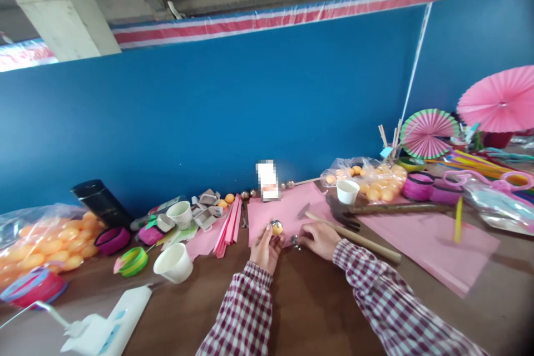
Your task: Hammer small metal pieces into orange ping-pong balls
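Note:
My left hand [267,249] is closed around a small round ball [277,227], orange below with a shiny silvery part on top. Just to the right, my right hand [319,240] has its fingertips pinched at a cluster of small shiny metal pieces [296,243] at the front edge of a pink paper sheet [267,212]. Whether those pieces are lifted or still resting on the table is hard to tell. A hammer with a pale wooden handle [367,243] lies beyond and beside my right hand.
A second dark-headed tool [342,212] lies at the right. White cups [173,263] and bags of orange balls [54,245] stand along the brown table [308,311]. A white power strip [125,320] is at front left. Pink paper fans [429,133] stand at the right by the blue partition [250,94].

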`<control>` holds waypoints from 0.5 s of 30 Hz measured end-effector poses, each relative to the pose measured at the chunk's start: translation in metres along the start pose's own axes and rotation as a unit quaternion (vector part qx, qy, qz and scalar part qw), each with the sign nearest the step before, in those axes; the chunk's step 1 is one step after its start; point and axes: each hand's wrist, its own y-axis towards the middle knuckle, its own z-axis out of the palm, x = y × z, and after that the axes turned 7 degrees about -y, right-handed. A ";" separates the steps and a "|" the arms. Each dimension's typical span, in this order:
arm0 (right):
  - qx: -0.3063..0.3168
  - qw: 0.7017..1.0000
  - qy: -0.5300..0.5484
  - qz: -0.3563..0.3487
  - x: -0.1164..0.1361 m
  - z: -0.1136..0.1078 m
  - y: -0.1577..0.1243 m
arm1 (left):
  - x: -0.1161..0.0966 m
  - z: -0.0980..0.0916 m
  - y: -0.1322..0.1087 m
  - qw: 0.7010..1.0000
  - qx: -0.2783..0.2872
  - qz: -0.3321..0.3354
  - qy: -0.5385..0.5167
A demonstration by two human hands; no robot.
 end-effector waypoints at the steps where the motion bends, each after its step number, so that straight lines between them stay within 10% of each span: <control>1: 0.016 1.000 -0.010 0.014 0.002 0.000 0.000 | 0.000 0.000 0.000 1.000 0.003 0.000 0.001; 15: -0.028 0.995 0.096 -0.016 -0.005 0.004 0.001 | 0.001 -0.002 0.000 0.999 0.018 0.001 0.027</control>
